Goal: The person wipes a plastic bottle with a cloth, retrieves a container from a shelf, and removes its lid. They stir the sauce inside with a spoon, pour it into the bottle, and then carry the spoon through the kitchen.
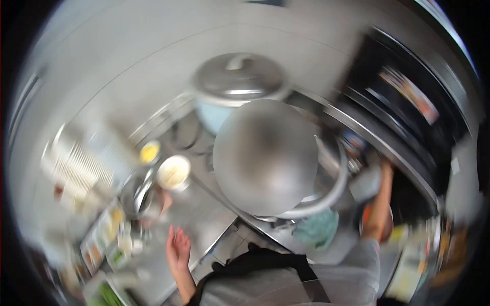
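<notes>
My left hand [178, 248] hovers above the metal counter [204, 211], its fingers stretched out and nothing in them. Just beyond it stand a white tub [174, 172] with pale contents and a metal pot [137, 196] with utensils in it. Far out to the right, my right hand [386, 167] reaches beside a greyish container [366, 184], below the black appliance. Motion blur smears its fingers, and I cannot tell whether it grips anything. Between my arms, a large round grey lid [265, 158] covers most of a wide pot [334, 191].
Behind stands a tall lidded pot [240, 81]. The black appliance [408, 97] fills the right. A green cloth [319, 228] lies at the counter's front. Stacked white containers [76, 166], a small yellow-filled cup [149, 152] and food trays [102, 237] line the left.
</notes>
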Demonstrator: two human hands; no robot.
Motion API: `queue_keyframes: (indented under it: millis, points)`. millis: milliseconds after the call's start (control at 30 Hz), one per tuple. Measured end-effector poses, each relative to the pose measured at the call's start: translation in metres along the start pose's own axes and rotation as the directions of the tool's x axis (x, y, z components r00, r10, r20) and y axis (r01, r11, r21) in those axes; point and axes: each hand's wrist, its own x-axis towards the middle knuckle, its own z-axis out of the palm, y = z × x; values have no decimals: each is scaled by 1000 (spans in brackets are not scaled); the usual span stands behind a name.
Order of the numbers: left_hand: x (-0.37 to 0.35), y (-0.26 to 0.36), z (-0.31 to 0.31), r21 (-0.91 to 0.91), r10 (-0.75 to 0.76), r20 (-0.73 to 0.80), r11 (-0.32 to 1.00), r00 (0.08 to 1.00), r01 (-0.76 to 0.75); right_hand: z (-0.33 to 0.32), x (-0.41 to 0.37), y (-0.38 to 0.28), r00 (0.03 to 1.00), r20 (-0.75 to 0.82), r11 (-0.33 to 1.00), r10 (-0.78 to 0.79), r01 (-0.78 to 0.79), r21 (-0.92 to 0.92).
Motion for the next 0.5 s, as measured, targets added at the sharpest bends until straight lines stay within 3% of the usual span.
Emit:
queue_keyframes:
  millis: [33, 100, 133, 500]
  points:
    - [-4, -8, 9, 23, 23, -43, 999, 999, -22, 38, -5, 16, 994, 105, 994, 2, -13, 104]
    - [-13, -25, 22, 3, 51, -133, 999, 990, -51, 49, 10, 24, 941, 334, 974, 47, -117, 194]
    - [-20, -31, 32, 3, 63, -158, 998, 986, -63, 58, 25, 19, 926, 373, 963, 61, -153, 221]
    - [-38, -66, 33, -35, 155, -185, 986, 970, -164, 64, 98, -37, 873, 458, 869, 166, -350, 351]
